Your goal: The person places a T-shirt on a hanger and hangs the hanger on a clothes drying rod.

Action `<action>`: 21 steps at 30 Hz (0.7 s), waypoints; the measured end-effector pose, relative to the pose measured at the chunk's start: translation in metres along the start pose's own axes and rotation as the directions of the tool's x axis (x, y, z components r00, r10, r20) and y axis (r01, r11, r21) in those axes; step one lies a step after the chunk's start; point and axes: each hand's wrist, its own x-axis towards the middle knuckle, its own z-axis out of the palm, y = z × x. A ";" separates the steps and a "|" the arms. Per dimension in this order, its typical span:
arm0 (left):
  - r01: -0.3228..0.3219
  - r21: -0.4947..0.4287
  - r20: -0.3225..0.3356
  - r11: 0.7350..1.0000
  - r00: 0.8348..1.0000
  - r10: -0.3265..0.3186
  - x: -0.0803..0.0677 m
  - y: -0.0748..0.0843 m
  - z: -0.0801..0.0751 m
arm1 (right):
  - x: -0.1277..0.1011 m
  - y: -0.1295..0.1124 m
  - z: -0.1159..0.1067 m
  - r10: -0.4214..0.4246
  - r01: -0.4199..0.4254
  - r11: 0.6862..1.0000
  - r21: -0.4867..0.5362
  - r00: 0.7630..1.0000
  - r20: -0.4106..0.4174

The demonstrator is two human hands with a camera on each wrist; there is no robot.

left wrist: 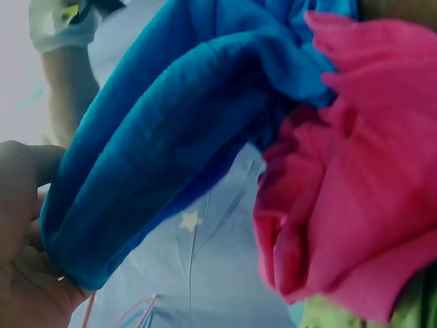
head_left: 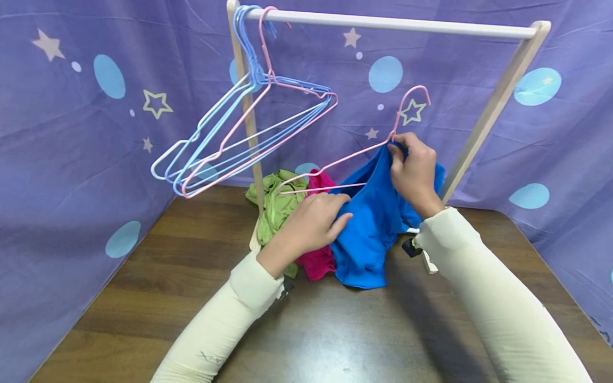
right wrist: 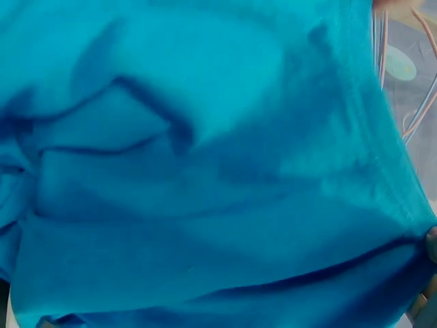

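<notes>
My right hand [head_left: 415, 167] pinches the top edge of a blue shirt [head_left: 369, 234] just under the hook of a pink hanger [head_left: 335, 159]. The hanger's right arm is hidden in the shirt, while its left arm sticks out bare. Lower down, my left hand [head_left: 313, 221] holds the shirt's left edge; in the left wrist view, the blue cloth [left wrist: 157, 137] runs between its thumb and fingers. Stretched blue cloth [right wrist: 225, 191] fills most of the right wrist view. A crumpled pink garment [head_left: 318, 260] lies behind the left hand, beside a green one [head_left: 275, 213].
A rack with a white rail [head_left: 392, 22] and wooden posts [head_left: 498, 106] stands on the brown table [head_left: 306, 330]. Several blue hangers [head_left: 249, 58] and another pink hanger [head_left: 265, 48] hang at the rail's left end. A purple patterned curtain [head_left: 167, 48] surrounds the table.
</notes>
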 end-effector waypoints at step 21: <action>0.034 -0.051 -0.045 0.998 0.998 -0.037 -0.006 -0.030 -0.032 | 0.001 0.019 -0.011 0.144 -0.145 0.989 -0.025 0.989 -0.026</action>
